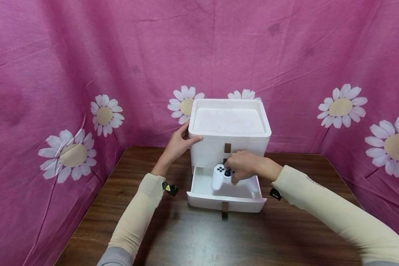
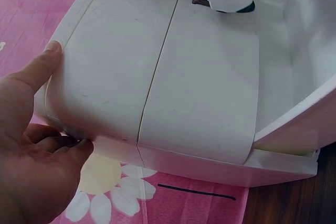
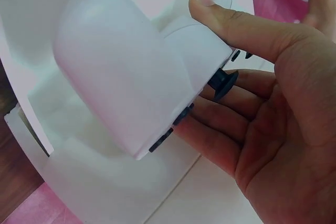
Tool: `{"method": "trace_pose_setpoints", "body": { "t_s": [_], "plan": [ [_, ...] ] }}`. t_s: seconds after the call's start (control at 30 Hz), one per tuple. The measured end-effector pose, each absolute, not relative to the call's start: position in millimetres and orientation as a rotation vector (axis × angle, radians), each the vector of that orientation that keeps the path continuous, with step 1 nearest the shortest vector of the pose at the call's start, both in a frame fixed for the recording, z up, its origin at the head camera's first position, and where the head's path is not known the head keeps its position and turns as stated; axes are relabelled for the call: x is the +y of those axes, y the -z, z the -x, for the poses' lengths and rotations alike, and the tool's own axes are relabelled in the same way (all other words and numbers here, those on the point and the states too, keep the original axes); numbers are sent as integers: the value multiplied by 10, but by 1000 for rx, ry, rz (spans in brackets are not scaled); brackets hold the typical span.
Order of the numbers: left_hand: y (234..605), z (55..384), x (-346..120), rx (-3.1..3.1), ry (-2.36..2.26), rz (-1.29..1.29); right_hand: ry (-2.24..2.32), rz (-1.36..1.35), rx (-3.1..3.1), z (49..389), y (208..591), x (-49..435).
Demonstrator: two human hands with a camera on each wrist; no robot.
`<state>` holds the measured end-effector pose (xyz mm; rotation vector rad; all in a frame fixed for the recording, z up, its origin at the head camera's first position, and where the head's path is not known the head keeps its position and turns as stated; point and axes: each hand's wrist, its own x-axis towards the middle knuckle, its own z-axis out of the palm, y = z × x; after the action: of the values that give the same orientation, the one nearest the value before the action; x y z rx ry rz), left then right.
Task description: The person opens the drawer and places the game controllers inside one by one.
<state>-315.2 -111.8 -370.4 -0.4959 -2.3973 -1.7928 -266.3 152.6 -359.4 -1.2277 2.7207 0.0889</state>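
A white game controller with black buttons and sticks is held by my right hand over the pulled-out bottom drawer of a white drawer unit. In the right wrist view, the thumb lies on one side of the controller and the fingers curl round the other. My left hand grips the unit's upper left corner. Its thumb rests on the front in the left wrist view, while the curled fingers touch the side. Whether the controller touches the drawer floor, I cannot tell.
The unit stands on a brown wooden table, with a shallow rimmed tray top. Brown tabs mark the drawer fronts; the upper drawers are closed. A pink curtain with white flowers hangs behind and at both sides.
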Motion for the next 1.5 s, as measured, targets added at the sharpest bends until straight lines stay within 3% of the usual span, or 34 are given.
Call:
{"method": "trace_pose_setpoints", "body": {
  "t_s": [0.4,1.27,1.5],
  "plan": [
    [3454,2923,-1079,-2424,1789,501,-84,1203,2687,2661,3747,1409],
    [3448,2906,-1079,-2464,1755,483,-132,990,2640,2803,4161,1350],
    [3583,3038,-1097,-2434,1768,488,-138,1002,2654,2822,4226,1370]
  ]
}}
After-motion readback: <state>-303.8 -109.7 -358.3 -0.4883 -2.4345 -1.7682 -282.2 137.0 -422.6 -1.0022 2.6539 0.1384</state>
